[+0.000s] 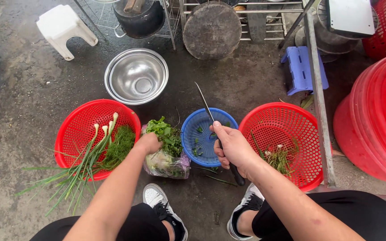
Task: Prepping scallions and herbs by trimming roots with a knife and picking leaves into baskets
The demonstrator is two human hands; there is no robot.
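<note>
- Left hand [147,143] closed on leafy green herbs [166,134] in a clear plastic bag [166,164], between red plastic basket [74,134] and small blue basket [188,134].
- Right hand [234,149] fisted around black-handled steel knife [211,118], blade pointing far over the blue basket.

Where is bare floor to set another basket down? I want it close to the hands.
Bare concrete lies left of the left red basket, below the white stool. Crowded: steel bowl, herb bag under the left hand, blue basket, right hand with knife.
</note>
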